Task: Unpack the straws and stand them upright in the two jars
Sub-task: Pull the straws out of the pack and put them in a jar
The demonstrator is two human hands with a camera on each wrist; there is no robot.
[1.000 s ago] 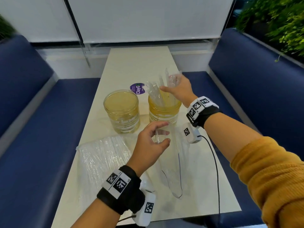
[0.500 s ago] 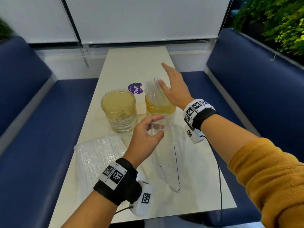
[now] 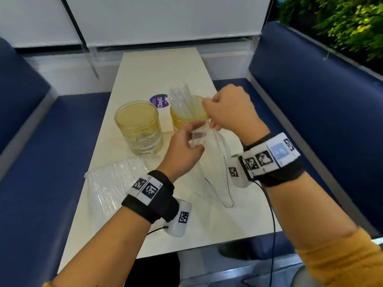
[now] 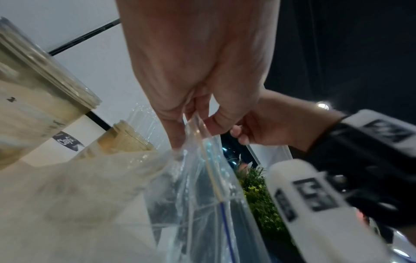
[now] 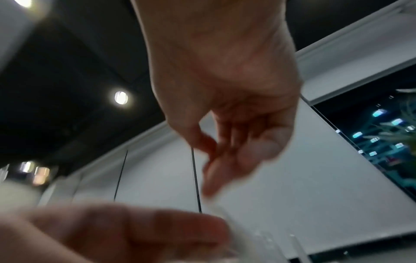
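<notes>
Fingers of the left hand (image 3: 184, 148) pinch the mouth edge of the empty zip bag (image 3: 215, 172), thumb one side, fingertips (image 4: 178, 142) the other, clamped on the plastic. Right hand (image 3: 230, 112) is curled just above & beyond it, at the same bag mouth; it looks like a pinch on the upper lip, but wrist view is blurred, so can't tell for sure.

Step in hand, my guess: bag is emptied, needs clearing. Do it well: keep the left pinch near the zip strip, lift the bag away toward the body, not across the jar, fold or drop it flat on the near surface (image 3: 244, 220).

Task's things: one bunch of clear straws (image 3: 182, 102) stands, leaning a bit, in the right jar (image 3: 180, 121), just beyond the left fingertips and touching-close under the right hand. Left jar (image 3: 138, 127), to the left of the fingers, holds no straws. Second straw pack (image 3: 112, 183), still wrapped, lies near the left wrist.

In the way: right jar is very near the bag mouth, a snag could tip straws. Wrist cable (image 3: 271, 208) trails by the bag. Purple sticker (image 3: 158, 101) beyond, harmless.
</notes>
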